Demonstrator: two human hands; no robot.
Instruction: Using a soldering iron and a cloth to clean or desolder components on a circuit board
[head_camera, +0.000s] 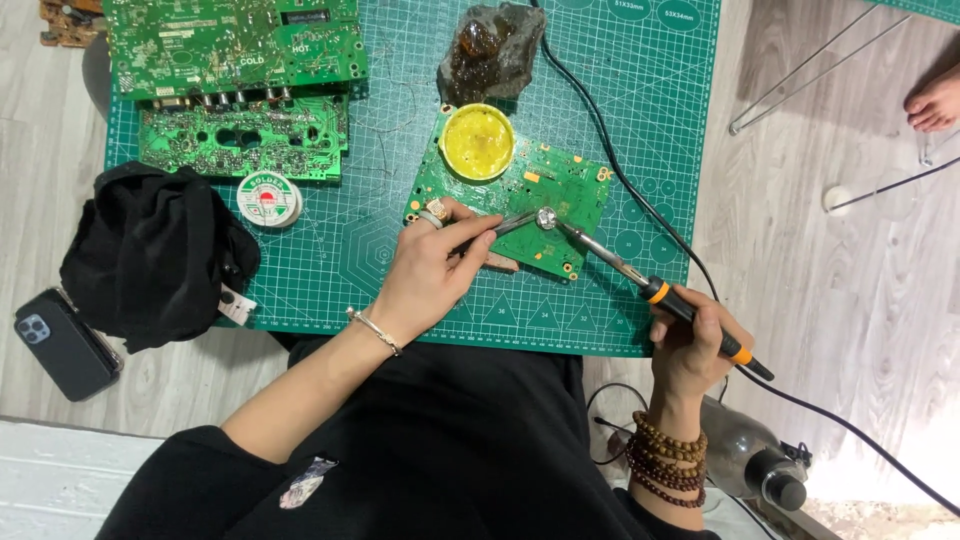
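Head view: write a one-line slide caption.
Left hand holds tweezers on a green circuit board; right hand applies a soldering iron.

Home electronics repair bench: green cutting mat (330, 260) on wood-look floor, bearing circuit boards (235, 45), solder spool (269, 198) and soldering iron (640, 283).

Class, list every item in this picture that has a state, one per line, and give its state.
left hand: gripping metal tweezers
right hand: gripping orange-banded soldering iron, tip on small green circuit board
round yellow flux tin: open
solder wire spool: lying flat
dark smartphone: face down
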